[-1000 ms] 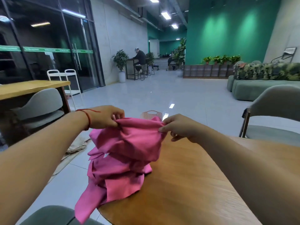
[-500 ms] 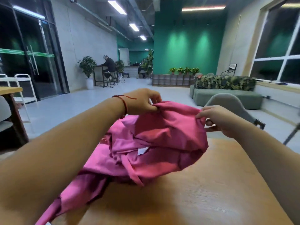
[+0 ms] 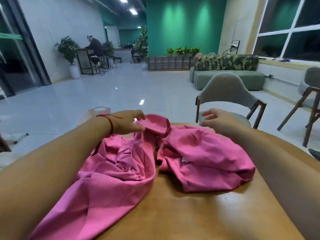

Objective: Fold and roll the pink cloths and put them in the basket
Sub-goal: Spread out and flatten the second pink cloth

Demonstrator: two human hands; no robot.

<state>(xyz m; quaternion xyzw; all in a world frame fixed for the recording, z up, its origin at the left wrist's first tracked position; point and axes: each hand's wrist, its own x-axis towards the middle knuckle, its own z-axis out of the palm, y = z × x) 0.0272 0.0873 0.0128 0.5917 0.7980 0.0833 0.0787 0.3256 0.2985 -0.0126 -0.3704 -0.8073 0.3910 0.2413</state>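
Crumpled pink cloths lie on the round wooden table [image 3: 199,213] in two heaps. The left heap [image 3: 117,174] trails off the near-left edge; the right heap [image 3: 204,158] sits at the middle. My left hand [image 3: 126,122] pinches a raised fold of pink cloth [image 3: 155,123] at the far side between thumb and fingers. Just beyond the right heap, my right hand [image 3: 218,120] hovers with fingers spread, holding nothing. A pale pink basket [image 3: 99,110] shows only its rim beyond the table, behind my left wrist.
A grey chair [image 3: 226,92] stands at the table's far side, another chair [image 3: 311,101] further right. Tiled floor spreads beyond. A green sofa [image 3: 225,78] sits at the back right, and a person sits at a high table [image 3: 86,61] at the far left.
The bundle held up by both hands has come down onto the table and spread into two heaps. My right hand has let go of the cloth. The view has swung right.
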